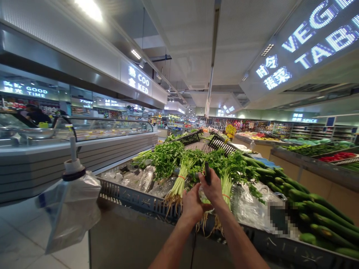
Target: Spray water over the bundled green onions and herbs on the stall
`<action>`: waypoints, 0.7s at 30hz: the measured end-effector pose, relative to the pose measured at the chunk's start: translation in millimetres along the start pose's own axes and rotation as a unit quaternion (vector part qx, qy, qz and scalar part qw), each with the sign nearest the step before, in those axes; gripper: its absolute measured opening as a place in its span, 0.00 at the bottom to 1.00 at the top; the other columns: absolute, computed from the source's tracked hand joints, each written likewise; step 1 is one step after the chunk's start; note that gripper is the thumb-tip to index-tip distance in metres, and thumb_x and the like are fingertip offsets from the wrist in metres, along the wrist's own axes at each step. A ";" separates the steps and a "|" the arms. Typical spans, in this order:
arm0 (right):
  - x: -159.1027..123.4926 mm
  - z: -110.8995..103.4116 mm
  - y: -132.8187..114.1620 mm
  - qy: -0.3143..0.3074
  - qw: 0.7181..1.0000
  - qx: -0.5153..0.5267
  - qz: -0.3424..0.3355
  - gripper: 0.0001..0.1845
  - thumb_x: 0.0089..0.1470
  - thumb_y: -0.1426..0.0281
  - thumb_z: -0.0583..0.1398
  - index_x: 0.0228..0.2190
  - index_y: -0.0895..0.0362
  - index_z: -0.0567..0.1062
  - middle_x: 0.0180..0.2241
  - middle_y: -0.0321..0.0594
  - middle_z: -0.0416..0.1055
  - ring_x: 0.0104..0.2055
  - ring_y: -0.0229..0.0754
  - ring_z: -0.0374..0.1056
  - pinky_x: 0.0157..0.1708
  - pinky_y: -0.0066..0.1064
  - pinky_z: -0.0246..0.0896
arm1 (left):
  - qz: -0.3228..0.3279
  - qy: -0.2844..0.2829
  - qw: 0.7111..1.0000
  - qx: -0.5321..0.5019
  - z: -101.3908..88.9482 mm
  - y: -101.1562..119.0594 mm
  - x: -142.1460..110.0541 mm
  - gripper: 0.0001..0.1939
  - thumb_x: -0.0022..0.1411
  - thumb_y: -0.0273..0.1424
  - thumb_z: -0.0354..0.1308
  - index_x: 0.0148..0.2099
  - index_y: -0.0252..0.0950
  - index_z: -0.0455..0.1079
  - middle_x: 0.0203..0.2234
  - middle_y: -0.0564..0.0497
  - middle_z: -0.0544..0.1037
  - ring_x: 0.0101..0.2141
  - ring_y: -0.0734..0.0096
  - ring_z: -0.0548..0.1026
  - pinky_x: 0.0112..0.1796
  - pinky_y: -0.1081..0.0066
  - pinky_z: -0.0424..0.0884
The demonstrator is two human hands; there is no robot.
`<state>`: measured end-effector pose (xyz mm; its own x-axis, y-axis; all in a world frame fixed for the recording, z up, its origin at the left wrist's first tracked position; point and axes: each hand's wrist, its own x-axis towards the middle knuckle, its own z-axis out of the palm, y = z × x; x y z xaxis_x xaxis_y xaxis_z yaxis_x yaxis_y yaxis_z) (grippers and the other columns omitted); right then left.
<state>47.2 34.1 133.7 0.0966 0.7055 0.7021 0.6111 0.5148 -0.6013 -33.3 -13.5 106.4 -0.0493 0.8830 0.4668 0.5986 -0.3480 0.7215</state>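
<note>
My left hand (193, 203) curls in front of the vegetable crate, its thumb reaching toward my right wrist. What lies within its fingers is mostly hidden. Just above and touching it, my right hand (212, 186) grips a black-handled object (207, 173) that points upward; its kind does not show. To the left lies a bunch of leafy celery (181, 178), tied with a red band, roots toward me. Another banded bunch (226, 184) is partly behind my right forearm. Loose roots (217, 223) hang below my hands over the crate's front edge.
A black plastic crate (131, 195) borders the display, with clear plastic wrap (147, 178) inside. Cucumbers (314, 211) are piled at right beside a plastic bag (248, 203). At left, a bag roll on a post (74, 164) stands before a glass counter (120, 129).
</note>
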 end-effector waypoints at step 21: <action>-4.3 -45.4 27.5 0.071 0.996 -0.057 -0.001 0.21 0.44 0.56 0.51 0.34 0.59 0.66 0.32 0.43 0.68 0.32 0.41 0.64 0.33 0.32 0.56 | 0.069 -0.063 0.995 -0.046 45.4 14.6 2.9 0.34 0.38 0.30 0.62 0.50 0.44 0.57 0.42 0.51 0.72 0.42 0.64 0.68 0.53 0.58 0.41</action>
<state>99.3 23.1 131.5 0.1998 0.6243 0.7552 0.6966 0.4516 -0.5575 11.5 -1.7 95.1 0.1335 0.8551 0.5011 0.5164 -0.4915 0.7012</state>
